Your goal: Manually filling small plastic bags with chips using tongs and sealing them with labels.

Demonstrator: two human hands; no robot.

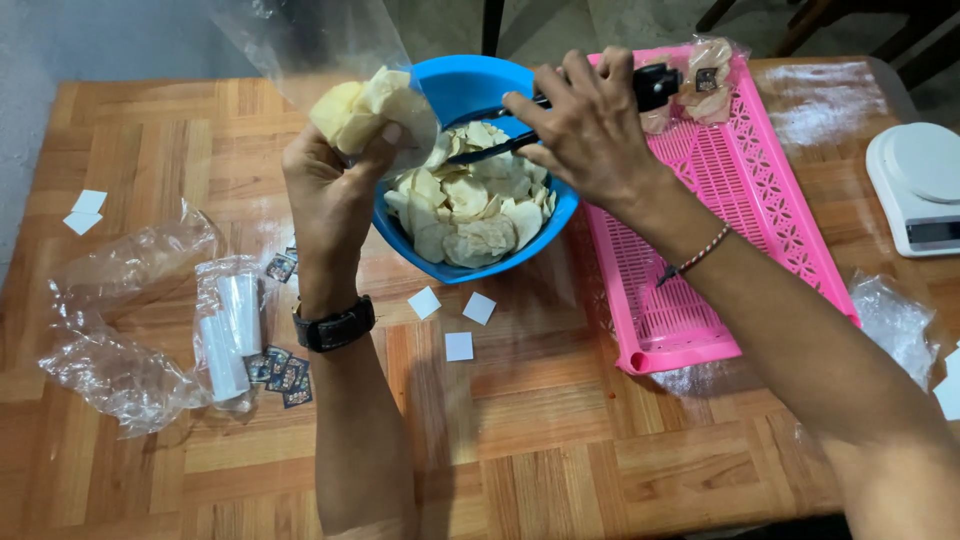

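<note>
The left hand [335,190] grips a clear bag [375,105] of chips, held open beside the blue bowl [455,85]. The right hand [590,130] closes around black tongs [500,145], tips low over the chips [470,205].

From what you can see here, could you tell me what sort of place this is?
Probably a small home snack-packing setup: a blue bowl of pale chips on a wooden table, a white kitchen scale, and a pink plastic tray holding filled bags.

home packing table | wooden table [560,440] | kitchen scale [920,185] | chip bowl [470,85]
</note>
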